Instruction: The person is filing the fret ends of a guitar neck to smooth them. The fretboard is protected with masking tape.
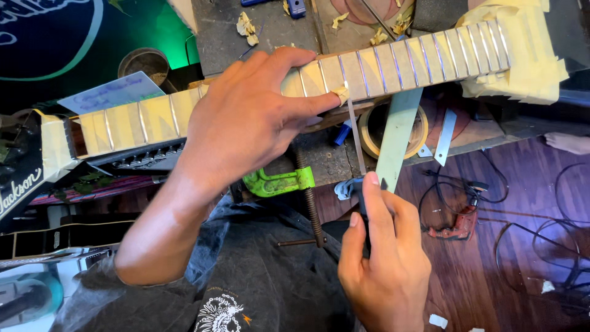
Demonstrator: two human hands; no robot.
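Dark grey tee, white bird print; bare hands (246, 123).

Left hand (246, 123) on guitar neck (393, 61); right hand (381, 258) before it, clamp (279, 181) between

Left hand (246, 123) is covering the neck (393, 61) middle; clamp (279, 181) and file (356, 141) are blocking near side. Frets right of file are lying open.
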